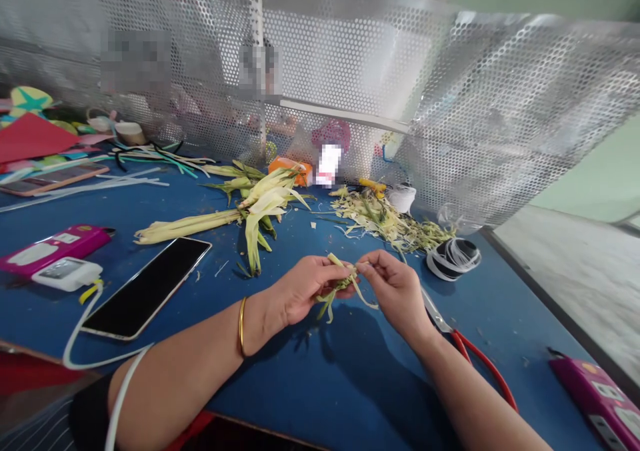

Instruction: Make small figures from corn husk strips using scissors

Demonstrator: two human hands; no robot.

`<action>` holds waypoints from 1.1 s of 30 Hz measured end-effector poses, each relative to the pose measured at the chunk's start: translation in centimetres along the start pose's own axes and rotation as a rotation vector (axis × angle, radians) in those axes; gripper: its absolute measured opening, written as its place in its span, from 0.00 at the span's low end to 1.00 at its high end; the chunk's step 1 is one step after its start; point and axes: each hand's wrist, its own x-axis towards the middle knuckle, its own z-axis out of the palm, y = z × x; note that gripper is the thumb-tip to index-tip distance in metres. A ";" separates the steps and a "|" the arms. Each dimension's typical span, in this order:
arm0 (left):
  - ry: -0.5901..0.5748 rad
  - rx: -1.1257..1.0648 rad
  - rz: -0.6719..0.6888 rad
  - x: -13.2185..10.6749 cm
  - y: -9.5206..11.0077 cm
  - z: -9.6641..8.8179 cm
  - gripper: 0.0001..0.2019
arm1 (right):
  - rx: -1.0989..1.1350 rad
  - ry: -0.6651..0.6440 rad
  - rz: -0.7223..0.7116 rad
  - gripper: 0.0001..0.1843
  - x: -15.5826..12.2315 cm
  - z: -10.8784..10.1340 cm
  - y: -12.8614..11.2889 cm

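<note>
Above the front part of the blue table, my left hand is closed around a small bundle of plaited corn husk, pale green with loose strip ends hanging down. My right hand meets it from the right, thumb and forefinger pinched on a strip at the bundle's edge. The fingertips partly cover the bundle. Whole corn husks lie in a heap behind my left hand. Scissors with red handles rest beneath and beside my right forearm, blades toward the back.
Husk scraps are piled at the back, near a spool of white cord. A black-screened phone and a magenta device with a white cable lie left. Another magenta device sits front right. A perforated screen borders the back.
</note>
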 end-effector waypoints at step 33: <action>0.331 0.022 0.233 0.7 -0.3 0.0 0.08 | -0.896 -0.041 -0.720 0.17 -0.8 -0.6 -0.6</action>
